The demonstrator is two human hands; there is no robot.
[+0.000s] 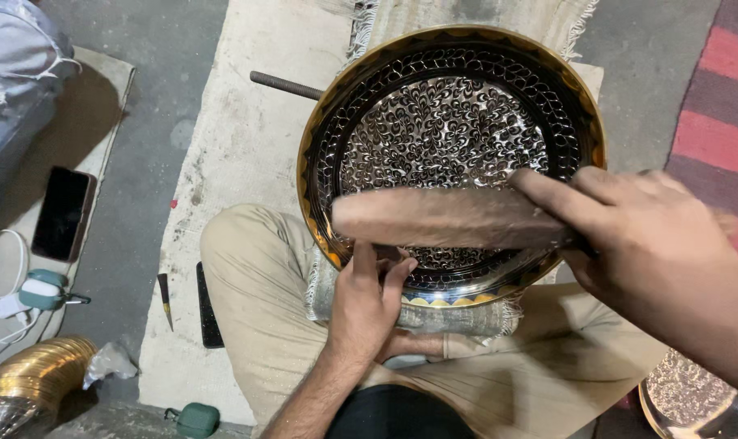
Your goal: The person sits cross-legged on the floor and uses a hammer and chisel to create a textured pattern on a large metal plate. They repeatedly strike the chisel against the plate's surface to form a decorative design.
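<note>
A large round engraved metal tray (450,89) with a brass-coloured rim and a dense black-and-silver pattern rests on my lap, on a folded cloth. My right hand (653,252) grips a long wooden mallet (442,218), which lies blurred across the tray's lower half. At the tray's near rim my left hand (365,305) is closed with the fingers pinched together. A small tool seems held there, but the mallet hides it.
A metal rod (284,84) pokes out from behind the tray on a pale mat (239,162). A phone (60,213), charger and green cases lie at left, a small chisel (165,299) near my knee. Brass pieces sit at bottom left (28,382) and bottom right (694,402).
</note>
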